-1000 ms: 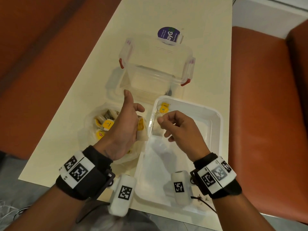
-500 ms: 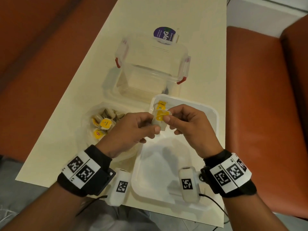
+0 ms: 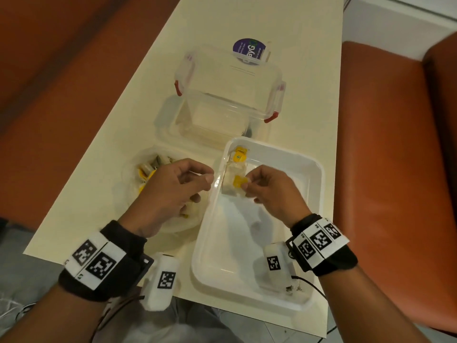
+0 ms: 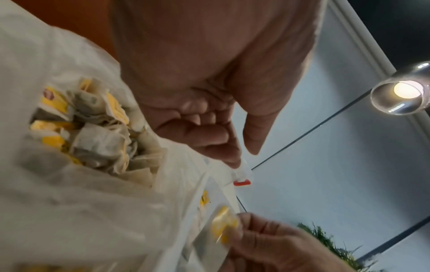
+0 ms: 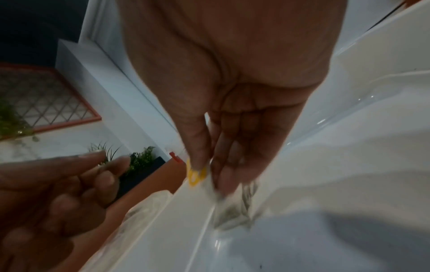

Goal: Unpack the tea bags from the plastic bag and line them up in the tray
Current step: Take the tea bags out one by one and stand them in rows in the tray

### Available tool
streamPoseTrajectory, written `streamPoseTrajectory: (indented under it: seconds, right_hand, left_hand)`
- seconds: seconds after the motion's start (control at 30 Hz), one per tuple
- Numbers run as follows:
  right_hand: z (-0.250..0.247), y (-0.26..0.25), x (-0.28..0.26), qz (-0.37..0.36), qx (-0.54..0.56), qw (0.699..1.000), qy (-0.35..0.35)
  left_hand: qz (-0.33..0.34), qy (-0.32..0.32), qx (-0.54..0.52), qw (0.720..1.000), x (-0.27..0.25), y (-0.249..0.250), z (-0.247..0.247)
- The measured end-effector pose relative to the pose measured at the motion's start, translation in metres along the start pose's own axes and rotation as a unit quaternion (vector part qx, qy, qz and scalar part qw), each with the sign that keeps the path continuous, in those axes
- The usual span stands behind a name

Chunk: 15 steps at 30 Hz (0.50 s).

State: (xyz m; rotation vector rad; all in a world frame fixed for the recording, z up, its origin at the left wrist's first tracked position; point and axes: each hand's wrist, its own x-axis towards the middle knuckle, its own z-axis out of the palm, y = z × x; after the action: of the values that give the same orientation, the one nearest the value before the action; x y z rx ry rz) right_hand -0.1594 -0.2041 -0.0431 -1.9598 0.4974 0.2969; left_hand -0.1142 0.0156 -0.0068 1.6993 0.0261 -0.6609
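Observation:
A white tray (image 3: pixel 284 243) lies on the cream table (image 3: pixel 284 26), and one tea bag (image 3: pixel 239 155) with a yellow tag rests in its far left corner. Just in front of that bag my right hand (image 3: pixel 247 185) pinches another tea bag (image 3: pixel 235 186) by its yellow tag, low over the tray's left side; the same bag (image 5: pixel 195 176) shows blurred in the right wrist view. My left hand (image 3: pixel 207 178) hovers beside the tray's left rim with curled fingers and holds nothing. Under it sits the plastic bag (image 4: pixel 88 125), open, with several tea bags (image 3: pixel 148 170) inside.
A clear empty container (image 3: pixel 227 95) with red latches stands behind the tray, on its lid. A purple-labelled packet (image 3: pixel 249 49) lies behind that. Orange seats (image 3: pixel 385 144) flank the table on both sides. The table's near edge runs just under my wrists.
Both hands held the tea bag together half a second ago. My left hand has let go and drawn back left; my right hand has carried the bag lower into the tray.

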Motion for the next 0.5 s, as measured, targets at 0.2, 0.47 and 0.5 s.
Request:
streamPoseTrajectory:
  seconds: [0.2, 0.47, 0.5]
  right_hand:
    - [0.023, 0.011, 0.014, 0.063, -0.021, 0.995, -0.070]
    - [0.027, 0.019, 0.026, 0.090, 0.017, 0.996, -0.009]
    - [0.026, 0.018, 0.025, 0.091, 0.031, 0.995, -0.010]
  left_hand:
    - [-0.002, 0.021, -0.014, 1.000, -0.006, -0.007, -0.016]
    - [-0.006, 0.010, -0.017, 1.000, -0.007, -0.006, -0.016]
    - [-0.005, 0.009, -0.017, 1.000, -0.006, -0.005, -0.016]
